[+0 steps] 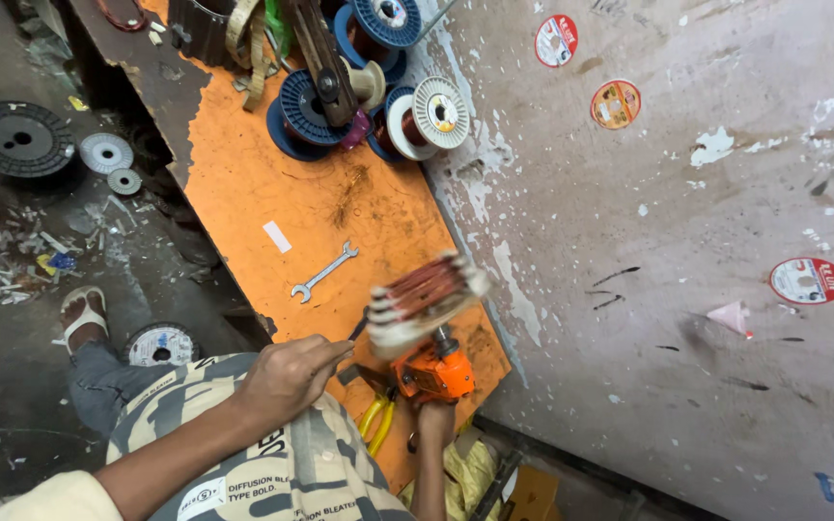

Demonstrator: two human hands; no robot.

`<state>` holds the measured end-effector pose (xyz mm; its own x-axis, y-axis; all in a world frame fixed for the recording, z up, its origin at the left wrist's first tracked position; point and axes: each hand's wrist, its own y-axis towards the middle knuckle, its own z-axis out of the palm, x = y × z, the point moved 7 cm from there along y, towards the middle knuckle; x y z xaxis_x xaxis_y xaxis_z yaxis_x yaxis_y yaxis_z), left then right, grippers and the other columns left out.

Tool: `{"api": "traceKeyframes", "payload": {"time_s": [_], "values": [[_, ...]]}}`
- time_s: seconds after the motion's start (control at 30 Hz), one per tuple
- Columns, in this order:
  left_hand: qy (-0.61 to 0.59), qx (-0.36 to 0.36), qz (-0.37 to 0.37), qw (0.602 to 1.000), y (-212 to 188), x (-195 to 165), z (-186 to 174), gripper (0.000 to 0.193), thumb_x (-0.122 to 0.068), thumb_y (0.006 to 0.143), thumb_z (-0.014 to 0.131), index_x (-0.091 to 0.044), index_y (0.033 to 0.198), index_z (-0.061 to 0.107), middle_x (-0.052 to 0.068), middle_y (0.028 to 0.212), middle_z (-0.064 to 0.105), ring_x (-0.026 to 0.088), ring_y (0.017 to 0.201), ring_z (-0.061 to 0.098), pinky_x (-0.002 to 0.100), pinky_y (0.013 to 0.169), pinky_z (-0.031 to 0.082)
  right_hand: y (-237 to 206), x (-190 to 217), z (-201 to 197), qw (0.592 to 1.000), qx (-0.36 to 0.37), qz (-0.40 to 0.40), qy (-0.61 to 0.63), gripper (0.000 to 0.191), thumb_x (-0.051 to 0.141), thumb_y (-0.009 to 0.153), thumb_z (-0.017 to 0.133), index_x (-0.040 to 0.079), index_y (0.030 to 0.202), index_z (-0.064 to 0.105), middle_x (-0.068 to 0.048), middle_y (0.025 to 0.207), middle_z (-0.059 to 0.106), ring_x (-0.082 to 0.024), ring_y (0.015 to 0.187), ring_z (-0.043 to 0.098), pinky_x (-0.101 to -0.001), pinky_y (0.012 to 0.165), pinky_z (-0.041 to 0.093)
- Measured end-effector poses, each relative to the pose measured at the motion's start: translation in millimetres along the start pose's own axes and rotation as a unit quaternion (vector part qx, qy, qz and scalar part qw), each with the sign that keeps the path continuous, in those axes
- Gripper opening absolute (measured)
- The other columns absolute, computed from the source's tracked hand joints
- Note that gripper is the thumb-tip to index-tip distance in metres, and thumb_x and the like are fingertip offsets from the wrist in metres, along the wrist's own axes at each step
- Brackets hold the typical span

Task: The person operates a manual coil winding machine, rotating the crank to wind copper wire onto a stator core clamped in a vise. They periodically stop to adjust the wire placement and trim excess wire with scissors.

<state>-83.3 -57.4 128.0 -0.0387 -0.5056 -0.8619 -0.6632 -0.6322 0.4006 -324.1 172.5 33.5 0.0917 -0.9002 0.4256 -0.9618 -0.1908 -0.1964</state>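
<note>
Blurring hides the coil winder (424,301) — left hand (287,376) pinches a tool, right hand (433,420) barely visible, grip unclear.

Wall (687,222), grey and chipped, carries three round stickers. Upper one (556,41): red and white, near the top edge. Second (616,104): orange and yellow with a red rim, just below and right of the first. Third (808,281): red and white, far right, mid-height. Small blue label (830,487) low on the wall. Plain white rectangular label (278,236) lies on the orange counter (243,183).
</note>
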Motion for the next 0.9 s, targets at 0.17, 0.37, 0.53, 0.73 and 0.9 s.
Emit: {"api": "traceKeyframes", "payload": {"time_s": [0.17,0.37,0.53,0.73,0.9], "values": [[-0.006,0.001,-0.004,1.0,-2,1,-1,0.029,-0.001,0.082,0.071,-0.008,0.111,0.074,0.011,0.079,0.067,0.03,0.065,0.069,0.04,0.058,0.056,-26,-21,7,0.981,-0.009,0.06,-0.184,0.043,0.04,0.101,0.039,0.009,0.119,0.063,-0.019,0.078,0.071,-0.04,0.07,0.069,-0.0535,0.063,0.05],[0.007,-0.001,0.002,1.0,-1,2,2,0.03,-0.001,0.083,0.07,-0.007,0.112,0.073,0.011,0.076,0.064,0.03,0.065,0.068,0.04,0.059,0.056,-53,-69,-17,0.989,-0.022,0.108,-0.102,0.078,0.065,0.099,0.034,0.007,0.072,0.078,-0.014,0.063,0.071,-0.032,0.06,0.067,-0.0458,0.061,0.047],[0.009,0.006,0.004,1.0,0,6,8,0.03,-0.001,0.083,0.07,-0.008,0.112,0.073,0.01,0.075,0.064,0.03,0.065,0.067,0.041,0.058,0.055,-41,-89,-64,0.97,-0.093,0.145,-0.171,0.083,0.068,0.1,0.048,-0.002,0.063,0.074,-0.018,0.055,0.061,-0.036,0.054,0.062,-0.0473,0.059,0.044],[0.012,0.011,0.01,1.0,-3,12,14,0.03,-0.001,0.082,0.072,-0.006,0.111,0.073,0.011,0.074,0.063,0.029,0.064,0.067,0.04,0.057,0.055,-1,-81,-116,0.955,-0.249,0.012,-0.163,0.069,0.06,0.1,0.054,0.002,0.07,0.079,-0.019,0.057,0.06,-0.035,0.053,0.053,-0.0487,0.056,0.039],[0.013,0.012,0.004,1.0,-2,16,20,0.028,-0.002,0.082,0.073,-0.007,0.109,0.074,0.01,0.073,0.063,0.028,0.061,0.066,0.039,0.054,0.054,58,-89,-125,0.961,-0.265,0.041,-0.074,0.069,0.058,0.102,0.058,-0.001,0.071,0.074,-0.021,0.054,0.061,-0.034,0.05,0.058,-0.0487,0.058,0.043]]}}
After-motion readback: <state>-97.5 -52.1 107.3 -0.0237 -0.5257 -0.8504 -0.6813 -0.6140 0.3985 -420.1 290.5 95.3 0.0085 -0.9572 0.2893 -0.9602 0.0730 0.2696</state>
